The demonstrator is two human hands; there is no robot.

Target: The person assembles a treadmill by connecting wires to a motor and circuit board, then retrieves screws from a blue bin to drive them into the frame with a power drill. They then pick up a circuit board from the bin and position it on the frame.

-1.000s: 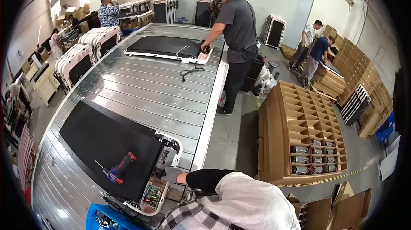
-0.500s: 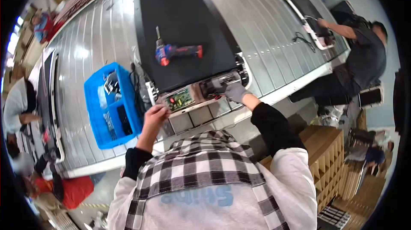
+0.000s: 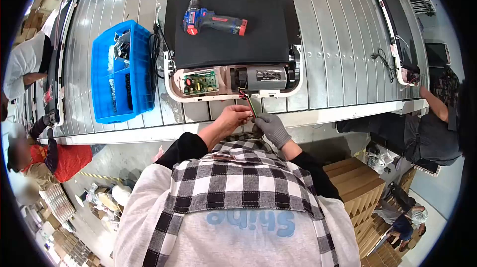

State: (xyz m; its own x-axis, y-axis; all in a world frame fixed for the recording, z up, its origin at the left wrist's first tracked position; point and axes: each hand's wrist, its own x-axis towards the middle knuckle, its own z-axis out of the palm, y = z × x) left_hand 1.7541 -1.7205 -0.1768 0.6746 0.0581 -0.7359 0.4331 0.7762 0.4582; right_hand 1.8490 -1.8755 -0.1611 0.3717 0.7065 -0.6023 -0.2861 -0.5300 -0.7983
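My bare left hand [image 3: 235, 118] pinches the thin wires [image 3: 252, 104] that run down from beside the motor. My right hand [image 3: 272, 129], in a grey glove, is closed on the lower end of the same wires, touching the left fingertips. Above the hands, the grey cylindrical motor [image 3: 266, 77] lies in the open end of a white frame [image 3: 193, 99]. A green circuit board [image 3: 199, 82] sits left of the motor in that frame. Beyond them, a blue and red power drill [image 3: 213, 20] rests on the black belt [image 3: 223, 48].
A blue divided bin [image 3: 107, 116] with small parts stands left of the frame, beside black cables [image 3: 157, 53]. Similar frames lie at both sides of the metal table [image 3: 338, 68]. Co-workers [image 3: 430, 130] are at the right and left. Cardboard boxes [image 3: 355, 180] stand below right.
Both hands have come together below the motor, and the wires are now held between them. The right hand has left the motor. The view has shifted, so the frame appears squarer on.
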